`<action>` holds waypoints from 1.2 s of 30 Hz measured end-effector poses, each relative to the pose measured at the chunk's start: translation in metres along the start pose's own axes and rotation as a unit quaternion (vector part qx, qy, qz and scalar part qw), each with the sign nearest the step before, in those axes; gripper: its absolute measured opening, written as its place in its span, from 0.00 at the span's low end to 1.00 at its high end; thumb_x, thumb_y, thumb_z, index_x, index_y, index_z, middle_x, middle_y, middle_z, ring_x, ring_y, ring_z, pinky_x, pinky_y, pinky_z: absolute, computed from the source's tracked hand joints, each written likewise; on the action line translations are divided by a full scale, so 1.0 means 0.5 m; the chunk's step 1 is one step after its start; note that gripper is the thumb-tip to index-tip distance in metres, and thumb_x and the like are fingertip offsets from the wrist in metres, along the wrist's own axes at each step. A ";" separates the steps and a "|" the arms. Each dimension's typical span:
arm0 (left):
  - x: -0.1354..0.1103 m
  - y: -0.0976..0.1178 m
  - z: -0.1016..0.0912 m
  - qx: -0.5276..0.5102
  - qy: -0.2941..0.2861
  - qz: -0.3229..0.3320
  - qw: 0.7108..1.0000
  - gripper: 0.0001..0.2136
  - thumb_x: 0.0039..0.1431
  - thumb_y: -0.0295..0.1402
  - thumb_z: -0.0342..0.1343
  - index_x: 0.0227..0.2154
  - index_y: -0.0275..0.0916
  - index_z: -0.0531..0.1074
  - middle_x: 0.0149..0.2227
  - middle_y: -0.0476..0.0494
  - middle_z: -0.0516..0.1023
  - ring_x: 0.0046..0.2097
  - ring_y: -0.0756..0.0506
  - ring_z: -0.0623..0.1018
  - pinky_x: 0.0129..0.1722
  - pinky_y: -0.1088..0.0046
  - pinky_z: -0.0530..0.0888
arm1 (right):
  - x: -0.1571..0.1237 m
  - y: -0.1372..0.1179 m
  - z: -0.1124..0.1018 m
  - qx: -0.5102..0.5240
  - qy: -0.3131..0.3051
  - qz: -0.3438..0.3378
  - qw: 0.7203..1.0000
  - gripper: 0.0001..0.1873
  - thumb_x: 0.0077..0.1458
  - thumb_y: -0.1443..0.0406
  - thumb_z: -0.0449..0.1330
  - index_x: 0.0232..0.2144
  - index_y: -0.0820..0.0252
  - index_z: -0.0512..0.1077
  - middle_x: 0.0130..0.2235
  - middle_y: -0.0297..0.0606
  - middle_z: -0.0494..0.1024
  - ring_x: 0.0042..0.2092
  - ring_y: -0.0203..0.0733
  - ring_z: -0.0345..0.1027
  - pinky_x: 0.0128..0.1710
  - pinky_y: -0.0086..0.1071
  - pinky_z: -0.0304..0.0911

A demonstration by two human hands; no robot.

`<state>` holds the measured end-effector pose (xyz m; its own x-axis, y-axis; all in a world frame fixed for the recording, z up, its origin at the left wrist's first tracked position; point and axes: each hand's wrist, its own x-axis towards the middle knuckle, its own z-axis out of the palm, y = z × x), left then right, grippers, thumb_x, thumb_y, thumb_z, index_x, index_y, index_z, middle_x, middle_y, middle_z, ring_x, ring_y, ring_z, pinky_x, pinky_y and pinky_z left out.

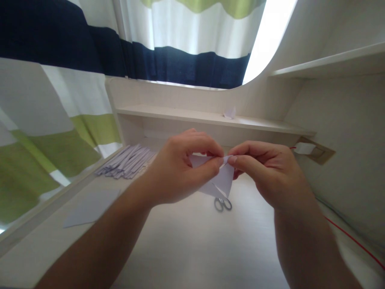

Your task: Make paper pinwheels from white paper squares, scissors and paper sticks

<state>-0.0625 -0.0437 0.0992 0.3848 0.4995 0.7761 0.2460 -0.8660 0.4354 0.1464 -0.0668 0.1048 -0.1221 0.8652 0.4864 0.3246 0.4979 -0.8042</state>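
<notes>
Between my hands hangs a sheet of white paper [224, 178], its top edge pinched near the middle of the view. My left hand [189, 164] grips that edge between thumb and forefinger. Close beside it, the thumb and forefinger of my right hand [261, 164] pinch the same edge. The fold or curl at the fingertips is too small to make out. Below the paper, a pair of scissors [223, 204] lies on the desk with both finger loops showing; the paper seems to cover part of its blades.
Many rolled paper strips [128, 160] are heaped at the left of the desk [192, 249]. Nearer me lies a flat stack of white paper [92, 206]. A scrap of paper [230, 112] rests on the back shelf [180, 114]. A red cable [355, 239] runs along the right wall.
</notes>
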 end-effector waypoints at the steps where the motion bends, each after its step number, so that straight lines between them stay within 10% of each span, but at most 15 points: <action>1: 0.000 0.001 0.001 0.008 0.003 0.009 1.000 0.05 0.61 0.24 0.64 0.33 0.40 0.82 0.33 0.49 0.82 0.37 0.49 0.79 0.38 0.72 0.74 | 0.000 0.001 0.000 -0.002 0.001 0.001 1.000 0.06 0.58 0.65 0.68 0.29 0.58 0.84 0.27 0.35 0.82 0.28 0.39 0.74 0.27 0.31 0.65; 36: 0.006 -0.005 -0.018 -0.201 -0.072 -0.151 0.965 0.05 0.62 0.32 0.65 0.31 0.39 0.80 0.27 0.49 0.79 0.27 0.50 0.76 0.24 0.77 0.71 | 0.011 0.023 -0.006 0.174 -0.003 -0.050 0.984 0.07 0.54 0.70 0.71 0.32 0.52 0.80 0.29 0.32 0.83 0.30 0.41 0.80 0.34 0.36 0.80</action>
<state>-0.0698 -0.0402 0.1047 0.4766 0.7040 0.5265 0.0123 -0.6042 0.7967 0.1525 -0.0565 0.0993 -0.1422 0.8107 0.5679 -0.0293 0.5701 -0.8211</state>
